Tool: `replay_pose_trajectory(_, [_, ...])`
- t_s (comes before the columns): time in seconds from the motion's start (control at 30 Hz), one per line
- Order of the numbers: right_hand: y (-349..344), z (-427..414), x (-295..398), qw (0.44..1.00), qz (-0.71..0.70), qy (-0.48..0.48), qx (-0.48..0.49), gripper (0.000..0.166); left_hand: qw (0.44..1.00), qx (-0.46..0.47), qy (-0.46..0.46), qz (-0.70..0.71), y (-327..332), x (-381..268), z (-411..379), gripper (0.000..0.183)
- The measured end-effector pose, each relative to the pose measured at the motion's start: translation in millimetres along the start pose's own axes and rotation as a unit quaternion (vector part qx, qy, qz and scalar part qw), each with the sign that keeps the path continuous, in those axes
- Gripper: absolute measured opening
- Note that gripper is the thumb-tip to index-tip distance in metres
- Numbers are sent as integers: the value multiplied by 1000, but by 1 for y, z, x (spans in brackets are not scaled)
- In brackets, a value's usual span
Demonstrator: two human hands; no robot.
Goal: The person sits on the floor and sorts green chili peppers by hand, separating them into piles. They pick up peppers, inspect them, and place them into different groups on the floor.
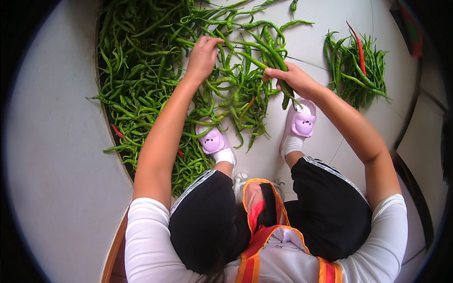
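Note:
In my right hand (293, 78) is a small bunch of long green chili peppers (274, 53), gripped between thumb and fingers. Their far ends point up and left over the floor, and the near ends hang past my palm above the right slipper. My left hand (204, 58) is over the big heap of green chili peppers (141, 74), its fingers drawn together. Its fingertips meet a single green chili (224, 40); whether they grip it is unclear. Looser peppers (244, 93) spread between both hands on the tiles.
A separate neat pile of green chilies (368, 72), topped by a red chili (358, 49), lies to the right. My feet wear lilac slippers (302, 123), the left one partly under peppers. A pale raised surface (63, 123) borders the heap on the left. Tile floor (318, 169) lies between.

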State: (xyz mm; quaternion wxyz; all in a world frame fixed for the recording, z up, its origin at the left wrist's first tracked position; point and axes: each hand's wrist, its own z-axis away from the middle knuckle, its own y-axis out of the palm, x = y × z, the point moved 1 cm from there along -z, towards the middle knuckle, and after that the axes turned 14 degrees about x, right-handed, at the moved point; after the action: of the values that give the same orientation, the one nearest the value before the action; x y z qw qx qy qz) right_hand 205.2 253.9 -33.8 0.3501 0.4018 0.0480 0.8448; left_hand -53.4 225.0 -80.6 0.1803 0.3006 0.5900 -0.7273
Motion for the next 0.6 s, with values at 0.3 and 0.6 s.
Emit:
replay_pose_trajectory(0.3, [-5, 9, -5, 983, -185, -18, 5, 35, 928, -115, 73, -348, -41, -18, -9, 23])
replay_pose_trajectory(0.6, [-6, 5, 8, 978, -197, -72, -3, 31, 831, -9, -174, 529, -60, -60, -1, 25])
